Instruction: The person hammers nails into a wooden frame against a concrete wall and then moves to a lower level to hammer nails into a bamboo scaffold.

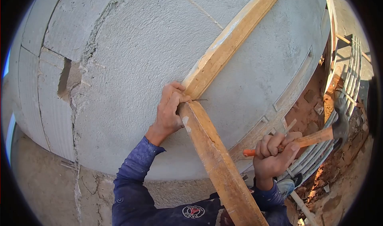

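Grey plaster (131, 78) backs two meeting timbers (219, 154), where the wooden-handled hammer (317, 137) gripped in the right hand (275, 156) could, if misaimed, crush the left hand (169, 112), curled at their joint, its hold unclear, just beside the protruding nail (202, 100).

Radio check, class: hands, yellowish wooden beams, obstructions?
Left hand at junction of yellowish wooden upper beam and lower beam. Right hand gripping orange-handled, dark-headed hammer, clear of thin dark nail. No obstruction visible.

Left hand (169, 109) pinching, fingers bent; right hand (274, 157) curled tight.
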Tool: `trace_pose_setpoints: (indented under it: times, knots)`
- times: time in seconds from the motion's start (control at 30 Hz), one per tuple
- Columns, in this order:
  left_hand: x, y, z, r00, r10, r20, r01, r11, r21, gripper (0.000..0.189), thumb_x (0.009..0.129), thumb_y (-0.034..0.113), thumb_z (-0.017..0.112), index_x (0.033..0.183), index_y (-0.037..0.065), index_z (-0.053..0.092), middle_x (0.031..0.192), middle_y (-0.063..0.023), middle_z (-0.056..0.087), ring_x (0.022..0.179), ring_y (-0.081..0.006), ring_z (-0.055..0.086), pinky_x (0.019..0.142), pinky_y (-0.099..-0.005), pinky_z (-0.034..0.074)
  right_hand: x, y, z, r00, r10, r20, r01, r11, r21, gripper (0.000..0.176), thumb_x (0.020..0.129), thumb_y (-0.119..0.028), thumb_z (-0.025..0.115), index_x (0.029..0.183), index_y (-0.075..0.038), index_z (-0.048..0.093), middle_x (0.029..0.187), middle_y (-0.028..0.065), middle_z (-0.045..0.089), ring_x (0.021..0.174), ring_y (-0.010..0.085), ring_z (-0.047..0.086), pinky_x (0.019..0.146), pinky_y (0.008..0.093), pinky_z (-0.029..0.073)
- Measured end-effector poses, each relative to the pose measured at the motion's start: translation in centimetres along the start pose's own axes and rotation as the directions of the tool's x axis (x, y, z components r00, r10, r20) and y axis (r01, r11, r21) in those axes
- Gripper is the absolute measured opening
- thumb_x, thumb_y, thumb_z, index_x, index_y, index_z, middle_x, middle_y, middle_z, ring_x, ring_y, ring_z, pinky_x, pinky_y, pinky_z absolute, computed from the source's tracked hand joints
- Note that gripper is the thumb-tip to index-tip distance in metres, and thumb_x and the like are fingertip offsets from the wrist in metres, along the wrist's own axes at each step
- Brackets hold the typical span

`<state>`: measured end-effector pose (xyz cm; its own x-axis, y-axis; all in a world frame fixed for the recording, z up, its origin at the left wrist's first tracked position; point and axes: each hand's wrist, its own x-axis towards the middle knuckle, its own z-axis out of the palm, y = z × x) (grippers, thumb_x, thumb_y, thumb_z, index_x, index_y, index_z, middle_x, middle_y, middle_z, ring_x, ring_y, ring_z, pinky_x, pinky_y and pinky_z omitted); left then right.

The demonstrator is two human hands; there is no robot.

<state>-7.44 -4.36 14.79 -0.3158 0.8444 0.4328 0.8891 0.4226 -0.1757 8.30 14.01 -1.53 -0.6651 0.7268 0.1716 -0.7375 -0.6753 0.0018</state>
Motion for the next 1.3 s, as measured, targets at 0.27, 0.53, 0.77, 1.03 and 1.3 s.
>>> trace_pose_setpoints:
  times: [0.27, 0.53, 0.77, 1.03, 1.3]
  knots:
    - [-0.2, 0.2, -0.3, 1.000, 0.022, 0.001, -0.023, 1.000, 0.020, 0.048, 0.059, 0.011, 0.090, 0.099, 0.002, 0.064, 0.101, -0.0163, 0.058, 0.101, -0.0336, 0.060, 0.098, -0.0461, 0.052, -0.9, 2.3, -3.0, 0.935, 0.340, 0.098, -0.223, 0.780, -0.585, 0.032, 0.107, -0.036, 0.047, 0.095, -0.006, 0.045, 0.064, 0.0009, 0.048, 0.049, 0.0151, 0.045, 0.047, 0.0331, 0.034]
    - [-3.3, 1.1, 1.7, 0.985, 0.043, -0.166, -0.007, 0.978, 0.211, 0.055, 0.073, 0.007, 0.084, 0.122, -0.004, 0.061, 0.116, -0.0189, 0.062, 0.117, -0.0392, 0.062, 0.101, -0.0496, 0.054, -2.0, 3.9, -3.7, 0.979, 0.157, 0.132, -0.075, 0.873, -0.482, 0.031, 0.108, -0.038, 0.042, 0.096, -0.010, 0.042, 0.060, -0.0027, 0.036, 0.047, 0.0100, 0.033, 0.044, 0.0280, 0.029]
    - [-3.6, 1.7, 2.8, 0.962, 0.006, -0.273, 0.068, 0.963, 0.262, 0.048, 0.079, 0.003, 0.078, 0.122, -0.005, 0.060, 0.116, -0.0199, 0.063, 0.115, -0.0399, 0.063, 0.101, -0.0503, 0.054, 0.5, 0.5, 0.2, 0.981, -0.191, -0.025, 0.191, 0.982, 0.011, 0.029, 0.108, -0.038, 0.042, 0.093, -0.014, 0.037, 0.059, -0.0042, 0.033, 0.043, 0.0081, 0.026, 0.040, 0.0239, 0.026]
    - [-4.6, 1.3, 3.5, 0.958, -0.010, -0.288, 0.101, 0.948, 0.303, 0.044, 0.081, 0.001, 0.074, 0.123, -0.005, 0.060, 0.120, -0.0223, 0.064, 0.117, -0.0396, 0.063, 0.100, -0.0497, 0.053, -0.3, 1.0, -0.9, 0.912, 0.410, 0.022, -0.332, 0.768, -0.547, 0.024, 0.108, -0.034, 0.044, 0.101, -0.010, 0.045, 0.063, -0.0056, 0.036, 0.048, 0.0060, 0.030, 0.043, 0.0203, 0.029]
    - [-3.8, 2.0, 3.3, 0.953, -0.005, -0.303, 0.093, 0.956, 0.279, 0.049, 0.079, 0.003, 0.076, 0.124, -0.004, 0.059, 0.120, -0.0223, 0.064, 0.116, -0.0399, 0.063, 0.100, -0.0496, 0.054, -1.5, 5.6, -4.4, 0.873, 0.426, 0.238, -0.001, 0.489, -0.872, 0.023, 0.109, -0.031, 0.043, 0.103, -0.009, 0.042, 0.064, -0.0047, 0.036, 0.049, 0.0045, 0.029, 0.044, 0.0233, 0.028]
